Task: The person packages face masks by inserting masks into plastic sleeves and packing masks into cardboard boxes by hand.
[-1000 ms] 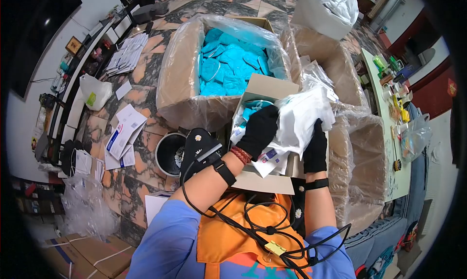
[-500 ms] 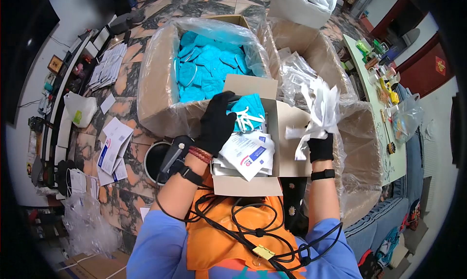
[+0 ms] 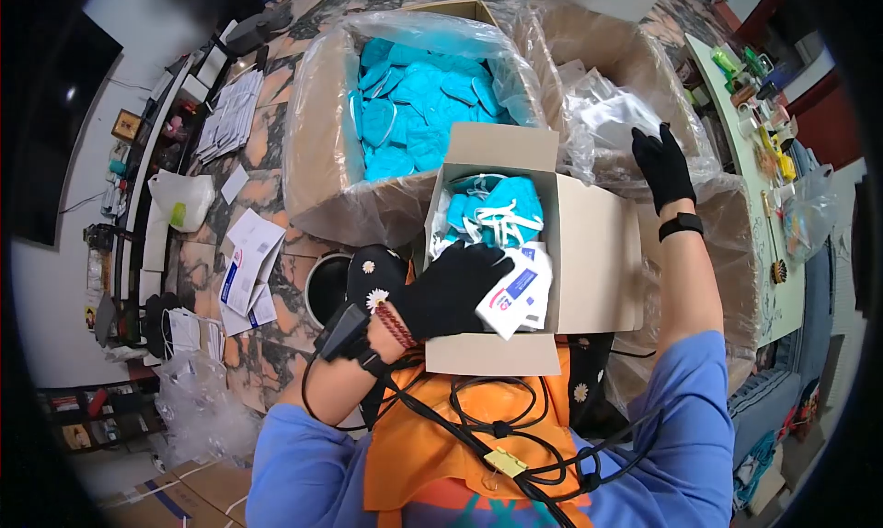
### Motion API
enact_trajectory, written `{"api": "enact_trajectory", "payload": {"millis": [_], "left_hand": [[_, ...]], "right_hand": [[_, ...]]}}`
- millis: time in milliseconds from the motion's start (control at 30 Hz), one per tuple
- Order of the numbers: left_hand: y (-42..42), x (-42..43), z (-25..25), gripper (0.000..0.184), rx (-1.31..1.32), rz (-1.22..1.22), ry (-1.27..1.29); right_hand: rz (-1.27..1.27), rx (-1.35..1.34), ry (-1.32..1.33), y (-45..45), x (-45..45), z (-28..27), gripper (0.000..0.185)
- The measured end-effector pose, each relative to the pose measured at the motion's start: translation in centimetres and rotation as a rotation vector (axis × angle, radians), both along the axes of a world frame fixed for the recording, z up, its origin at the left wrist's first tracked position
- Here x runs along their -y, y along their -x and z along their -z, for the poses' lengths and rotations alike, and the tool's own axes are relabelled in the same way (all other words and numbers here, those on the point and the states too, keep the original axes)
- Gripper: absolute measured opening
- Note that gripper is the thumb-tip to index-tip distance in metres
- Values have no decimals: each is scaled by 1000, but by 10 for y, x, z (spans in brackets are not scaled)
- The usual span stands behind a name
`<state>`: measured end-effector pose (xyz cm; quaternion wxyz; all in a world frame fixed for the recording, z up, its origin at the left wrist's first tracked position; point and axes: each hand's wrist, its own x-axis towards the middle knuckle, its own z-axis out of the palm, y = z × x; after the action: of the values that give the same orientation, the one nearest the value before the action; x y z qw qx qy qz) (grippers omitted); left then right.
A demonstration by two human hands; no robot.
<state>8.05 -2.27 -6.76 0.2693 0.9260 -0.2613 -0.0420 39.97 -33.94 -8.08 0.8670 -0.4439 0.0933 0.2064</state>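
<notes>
My left hand [image 3: 451,293], in a black glove, lies over the near left part of a small cardboard box [image 3: 598,261], fingers apart on white printed packets [image 3: 515,298]. At the far end of that box are teal face masks [image 3: 501,206] with white straps. My right hand [image 3: 662,165], also gloved in black, is stretched out over the large carton [image 3: 589,40] at the back right. Its fingers are spread and nothing shows in them. Just beyond them, blurred white strips [image 3: 625,114] are above clear plastic in that carton.
A large plastic-lined carton [image 3: 317,151] full of teal masks stands behind the small box. Flattened printed cartons [image 3: 248,261] and a paper stack [image 3: 230,114] lie on the floor at left. A cluttered table [image 3: 782,289] is at right. Black cables [image 3: 515,427] cross my lap.
My right hand has moved up and away over the back right carton and let go of the white strips. My left hand has left the masks and come nearer, onto the packets.
</notes>
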Motion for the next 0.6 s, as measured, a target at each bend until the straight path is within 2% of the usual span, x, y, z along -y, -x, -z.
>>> {"api": "enact_trajectory", "payload": {"millis": [67, 100, 133, 200, 233, 267, 300, 333, 400, 467, 600], "left_hand": [[-12, 11, -3, 93, 28, -10, -198], [-20, 17, -9, 101, -10, 13, -348], [-27, 22, -8, 97, -61, 0, -378], [-34, 26, 13, 91, 56, -84, -251], [-40, 23, 17, 73, 1, -99, -204], [-48, 18, 18, 59, -1, -49, -18], [-49, 15, 17, 54, 26, -81, -14], [-48, 12, 17, 48, 53, -115, -9], [-48, 9, 38, 44, 135, -163, -33], [-50, 12, 46, 31, 400, -255, -114], [-48, 15, 59, 26, 484, -266, -147]], "right_hand": [[-63, 842, 1071, 21, -5, 4, 42], [-44, 880, 841, -3, 14, 50, 42], [-16, 664, 689, 13, 7, 48, 36], [-54, 282, 72, 37, 7, 54, 35], [-87, 191, 83, 49, 6, 52, 35], [-120, 99, 93, 67, 3, 44, 34], [-110, 159, 177, 95, -9, 26, 34], [-89, 224, 358, 125, -22, 2, 33], [-180, 313, 471, 161, -32, -15, 32], [-256, 367, 471, 182, -36, -15, 34], [-266, 414, 414, 205, -42, -13, 37]]}}
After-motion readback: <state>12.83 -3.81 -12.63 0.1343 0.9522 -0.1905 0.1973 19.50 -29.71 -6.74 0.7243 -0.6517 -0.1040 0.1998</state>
